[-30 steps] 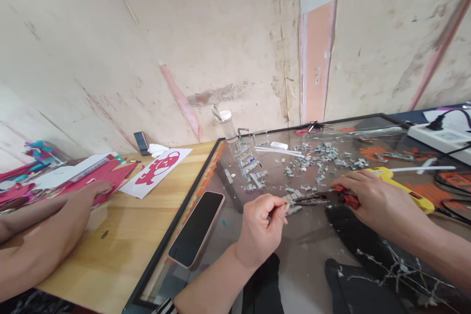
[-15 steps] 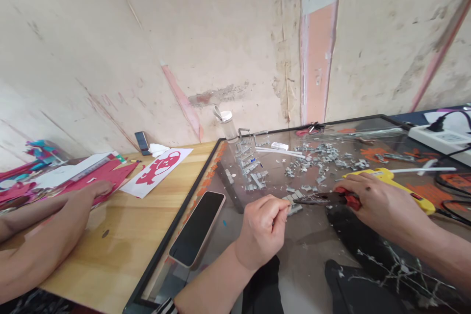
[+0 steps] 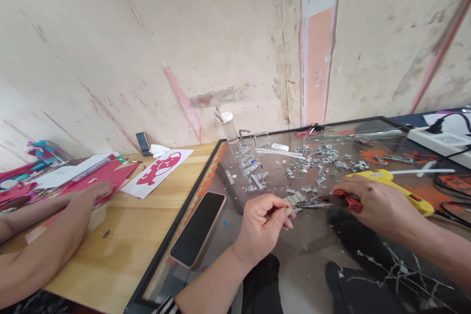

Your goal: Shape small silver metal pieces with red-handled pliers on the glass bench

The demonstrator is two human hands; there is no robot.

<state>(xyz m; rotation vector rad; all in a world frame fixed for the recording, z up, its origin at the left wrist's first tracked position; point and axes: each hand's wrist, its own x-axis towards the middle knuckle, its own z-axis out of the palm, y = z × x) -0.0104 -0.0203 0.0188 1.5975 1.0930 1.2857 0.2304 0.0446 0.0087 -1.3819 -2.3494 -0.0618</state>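
My right hand (image 3: 375,201) is wrapped round the red handles of a pair of pliers (image 3: 317,203). The dark jaws point left and meet the fingertips of my left hand (image 3: 263,228). Thumb and forefinger of that hand are pinched together at the jaw tip; whatever lies between them is too small to make out. Just behind the jaws lie short blocks of grey staples (image 3: 294,198). Loose staple pieces (image 3: 327,157) are scattered farther back. A yellow glue gun (image 3: 399,189) with a white stick lies beyond my right hand, partly hidden by it.
A phone (image 3: 197,229) lies left of my left hand on the glass tabletop (image 3: 305,265). Small staple-built structures (image 3: 252,157) and a lidded bottle (image 3: 228,126) stand behind. A power strip (image 3: 441,143) is at right. Another person's arms (image 3: 69,225) rest over red paper (image 3: 99,176) at left.
My left hand has turned slightly, and its lower fingers have uncurled a little. The pliers' jaws have dipped slightly, still at the left fingertips. The other person's arms have barely moved.
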